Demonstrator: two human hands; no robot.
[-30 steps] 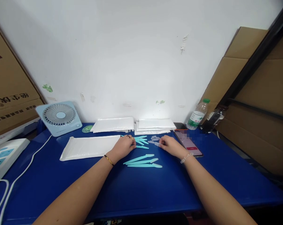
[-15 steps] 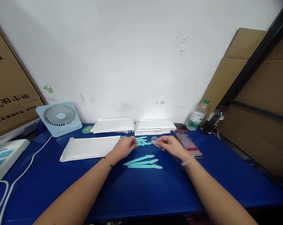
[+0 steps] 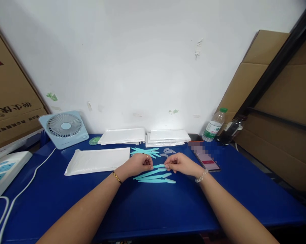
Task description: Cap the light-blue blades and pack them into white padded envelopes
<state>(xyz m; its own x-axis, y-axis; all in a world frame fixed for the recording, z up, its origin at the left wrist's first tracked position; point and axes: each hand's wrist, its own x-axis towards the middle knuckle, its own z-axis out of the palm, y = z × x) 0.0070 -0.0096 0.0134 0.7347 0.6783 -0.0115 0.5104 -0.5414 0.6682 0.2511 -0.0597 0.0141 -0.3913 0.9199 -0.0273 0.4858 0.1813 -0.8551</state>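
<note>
Here, left hand [image 3: 140, 164] pinching slim turquoise plastic stick [image 3: 156, 166]; beyond it, crossed heap of turquoise sticks [image 3: 145, 151], seemingly left undone. Nearer than hands, three pale-tipped turquoise sticks [image 3: 155, 181], apparently done. Beyond right hand [image 3: 178, 162], loose translucent plastic caps [image 3: 164, 155]; right hand gripping held stick's tip.

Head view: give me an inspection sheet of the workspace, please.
Surface: blue table.
Things: three turquoise tools fanned out in front; tool heap, criss-crossed, behind; clear pieces right of the heap.
Clutter: phone, fan, green-capped bottle, dark bottle, white packet at left, more by the wall.
Grips: left grip and right grip pinch opposite ends of a held tool.
Cables: white cable running from the fan, past the power strip.
Surroundings: white wall behind, cardboard both sides.
</note>
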